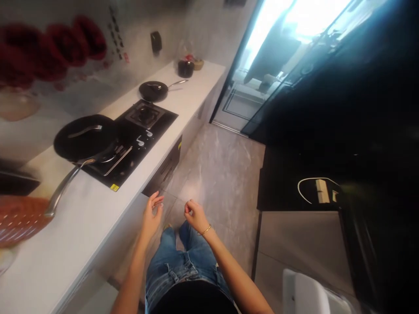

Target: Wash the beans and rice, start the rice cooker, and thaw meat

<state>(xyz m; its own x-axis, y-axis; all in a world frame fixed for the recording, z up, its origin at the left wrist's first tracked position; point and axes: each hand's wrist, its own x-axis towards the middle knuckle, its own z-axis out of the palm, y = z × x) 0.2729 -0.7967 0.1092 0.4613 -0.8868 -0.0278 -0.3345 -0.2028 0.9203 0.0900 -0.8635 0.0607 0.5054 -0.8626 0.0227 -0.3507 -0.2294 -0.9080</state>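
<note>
My left hand [152,213] is held out in front of the counter edge, its fingers apart and nothing between them. To its right, above the floor, my right hand [197,216] has its fingers curled in, and no object shows in it. Neither hand touches the counter or the other hand. Left of them, a large black wok [87,141] with a lid rests on the near burner of the black gas stove [131,163]. Its metal handle [65,185] points toward the near counter. Beyond the far burner sits a smaller lidded black pan [153,91].
An orange-red basket [24,220] stands on the near white counter [88,231]. A dark pot [186,69] is at the far end. Grey floor [222,170] runs toward a glass door [248,87]. On the right are dark cabinets and a white bin-like object [307,292].
</note>
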